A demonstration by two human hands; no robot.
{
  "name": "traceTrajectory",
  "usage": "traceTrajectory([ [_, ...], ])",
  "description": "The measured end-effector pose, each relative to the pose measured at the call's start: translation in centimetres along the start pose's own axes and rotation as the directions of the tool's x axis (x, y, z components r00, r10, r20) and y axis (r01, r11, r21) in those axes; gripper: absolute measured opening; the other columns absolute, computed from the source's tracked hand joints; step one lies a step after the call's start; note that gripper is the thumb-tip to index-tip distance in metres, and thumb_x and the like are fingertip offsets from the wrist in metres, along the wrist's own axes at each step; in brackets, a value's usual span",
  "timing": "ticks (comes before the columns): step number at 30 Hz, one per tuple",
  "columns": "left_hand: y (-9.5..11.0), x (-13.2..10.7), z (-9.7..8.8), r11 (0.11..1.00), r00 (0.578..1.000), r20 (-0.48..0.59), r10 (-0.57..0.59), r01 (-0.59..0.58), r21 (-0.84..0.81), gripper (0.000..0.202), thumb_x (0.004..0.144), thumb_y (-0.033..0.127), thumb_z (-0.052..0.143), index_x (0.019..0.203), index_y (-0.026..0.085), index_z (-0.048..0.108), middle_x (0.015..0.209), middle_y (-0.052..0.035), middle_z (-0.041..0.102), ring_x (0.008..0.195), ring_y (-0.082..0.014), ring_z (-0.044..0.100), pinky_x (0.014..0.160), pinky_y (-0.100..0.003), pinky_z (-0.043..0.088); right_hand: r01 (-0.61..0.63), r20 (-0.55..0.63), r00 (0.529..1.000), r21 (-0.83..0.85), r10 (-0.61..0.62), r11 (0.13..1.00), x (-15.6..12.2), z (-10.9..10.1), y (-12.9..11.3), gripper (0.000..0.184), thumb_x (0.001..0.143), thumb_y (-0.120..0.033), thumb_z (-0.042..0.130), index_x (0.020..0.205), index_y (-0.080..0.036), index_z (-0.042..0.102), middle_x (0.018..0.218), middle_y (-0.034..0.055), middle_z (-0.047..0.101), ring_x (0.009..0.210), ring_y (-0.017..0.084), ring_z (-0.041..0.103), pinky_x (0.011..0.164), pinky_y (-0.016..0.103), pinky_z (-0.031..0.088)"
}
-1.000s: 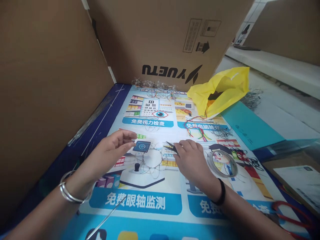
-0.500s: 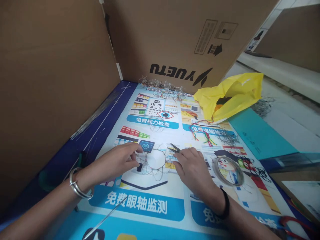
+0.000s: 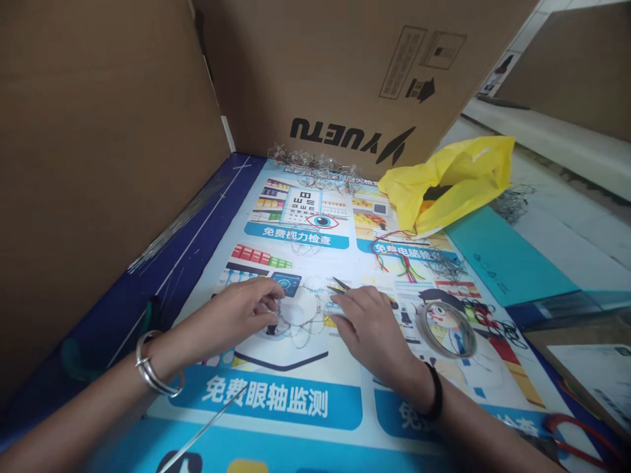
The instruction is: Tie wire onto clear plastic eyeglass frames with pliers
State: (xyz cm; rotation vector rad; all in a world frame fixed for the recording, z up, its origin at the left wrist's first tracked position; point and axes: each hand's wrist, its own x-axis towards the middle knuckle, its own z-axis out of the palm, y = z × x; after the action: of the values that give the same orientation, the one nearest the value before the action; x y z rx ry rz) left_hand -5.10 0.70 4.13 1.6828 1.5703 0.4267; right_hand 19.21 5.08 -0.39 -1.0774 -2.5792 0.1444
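Note:
A thin wire mesh piece [image 3: 305, 315] lies on a printed poster [image 3: 296, 401] that covers the table. My left hand [image 3: 236, 312], with silver bangles on its wrist, pinches the left edge of the wire piece. My right hand [image 3: 367, 322], with a black band on its wrist, grips small dark snips [image 3: 340, 285] whose tips point at the wire piece's upper right edge.
Cardboard walls [image 3: 98, 131] stand at the left and back. A yellow plastic bag [image 3: 444, 180], coloured wires [image 3: 399, 259], a tape roll [image 3: 446, 318], black rings [image 3: 497, 322], wire scraps [image 3: 315, 164], a teal sheet [image 3: 497, 253] and red-handled scissors [image 3: 582, 430] lie at the right and back.
My left hand came down from above the poster and closed on the wire piece. My right hand stayed beside it with the snips. The view shifted slightly.

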Motion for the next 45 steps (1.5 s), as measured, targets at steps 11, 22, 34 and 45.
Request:
traceTrajectory([
  [11, -1.2, 0.4, -0.1, 0.999, 0.998, -0.062, 0.023, -0.021, 0.032, 0.03, 0.076, 0.023, 0.057, 0.105, 0.021, 0.052, 0.097, -0.0027, 0.058, 0.079, -0.0151, 0.061, 0.071, -0.027, 0.049, -0.032, 0.012, 0.999, 0.126, 0.031, 0.992, -0.2, 0.5, 0.2, 0.037, 0.077, -0.025, 0.06, 0.112, -0.014, 0.056, 0.11, 0.0095, 0.059, 0.102, 0.025, 0.046, 0.09, 0.042, 0.037],
  [22, -2.4, 0.7, -1.1, 0.998, 0.995, -0.081, 0.051, -0.053, -0.019, 0.025, 0.082, 0.018, 0.041, 0.104, 0.022, 0.051, 0.089, -0.0015, 0.059, 0.079, -0.0165, 0.06, 0.068, -0.027, 0.045, 0.001, 0.007, 1.0, 0.157, -0.002, 0.988, 0.1, 0.3, 0.3, 0.041, 0.076, -0.016, 0.054, 0.117, -0.015, 0.052, 0.113, 0.0093, 0.058, 0.104, 0.024, 0.046, 0.09, 0.042, 0.038],
  [34, -2.5, 1.4, 0.0, 0.999, 0.99, -0.133, 0.054, -0.052, 0.015, 0.021, 0.079, 0.038, 0.052, 0.089, 0.019, 0.054, 0.081, -0.0022, 0.065, 0.073, -0.0193, 0.059, 0.062, -0.027, 0.04, 0.488, 0.21, 0.872, -0.304, -0.442, 0.818, 4.5, -1.7, -2.6, 0.013, 0.089, -0.013, 0.045, 0.083, -0.015, 0.057, 0.081, 0.0066, 0.059, 0.08, 0.02, 0.046, 0.068, 0.034, 0.031],
  [45, -2.7, 1.5, 0.1, 0.997, 0.986, -0.151, 0.072, -0.076, -0.016, 0.012, 0.076, 0.027, 0.05, 0.083, 0.02, 0.056, 0.076, -0.001, 0.064, 0.071, -0.0191, 0.059, 0.059, -0.025, 0.039, 0.643, 0.338, 0.761, -0.278, -0.554, 0.713, 7.5, -0.8, -2.8, 0.008, 0.087, -0.013, 0.049, 0.084, -0.016, 0.055, 0.076, 0.0047, 0.058, 0.081, 0.02, 0.048, 0.068, 0.033, 0.031],
])
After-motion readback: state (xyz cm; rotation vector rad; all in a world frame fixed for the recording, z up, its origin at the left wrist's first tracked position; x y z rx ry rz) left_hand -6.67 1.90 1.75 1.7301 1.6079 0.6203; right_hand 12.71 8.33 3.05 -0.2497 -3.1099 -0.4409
